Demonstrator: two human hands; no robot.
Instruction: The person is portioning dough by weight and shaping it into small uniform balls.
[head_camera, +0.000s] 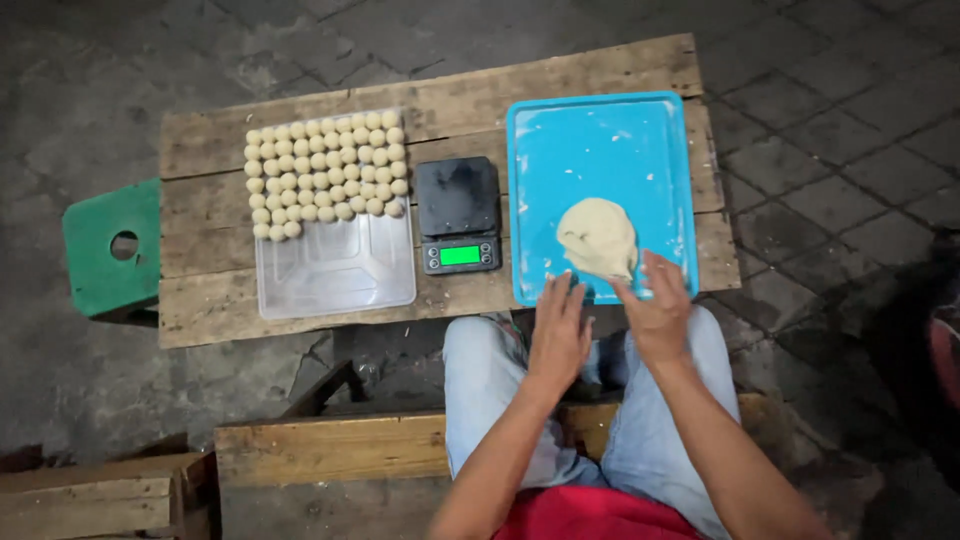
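Note:
A pale lump of dough (597, 236) lies on a blue tray (600, 140) at the right of a low wooden table (205, 250). My right hand (656, 308) reaches onto the tray's near edge, its fingertips touching the lower right of the dough. Beside it, my left hand (558, 330) hovers flat at the tray's front rim, fingers together and extended, holding nothing. A black digital scale (458, 213) with a lit green display stands left of the tray. Further left, a clear plastic tray (335, 265) carries several rows of small dough balls (325, 175).
A green stool (112, 247) with a round hole stands at the table's left end. A wooden bench (330, 448) runs under my legs, and a low wooden piece (95, 495) lies at the bottom left. Dark paving stones surround the table.

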